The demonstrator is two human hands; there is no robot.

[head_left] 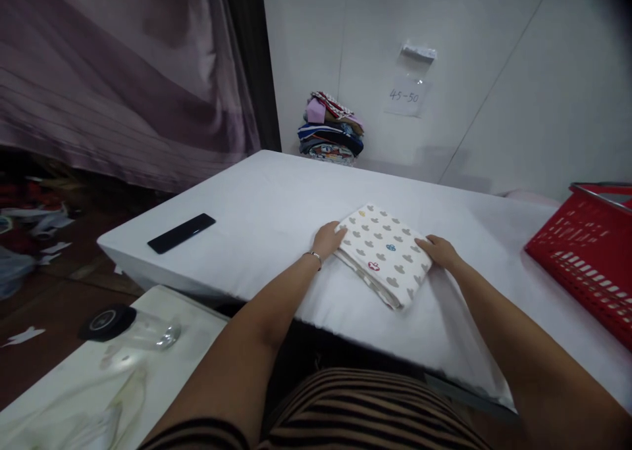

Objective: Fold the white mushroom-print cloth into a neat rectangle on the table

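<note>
A folded white cloth with grey cloud shapes and a few coloured ones rests on the white-covered table, its layered edges facing me. My left hand grips its left corner, with the thumb on top and the other fingers mostly hidden. At the opposite side, my right hand holds the right edge between thumb and fingers. The cloth lies at a slant, one corner towards me.
A black flat slab lies on the table at left. To the right stands a red basket. Stacked folded fabrics sit by the far wall. A clear jar with black lid lies on a lower white surface.
</note>
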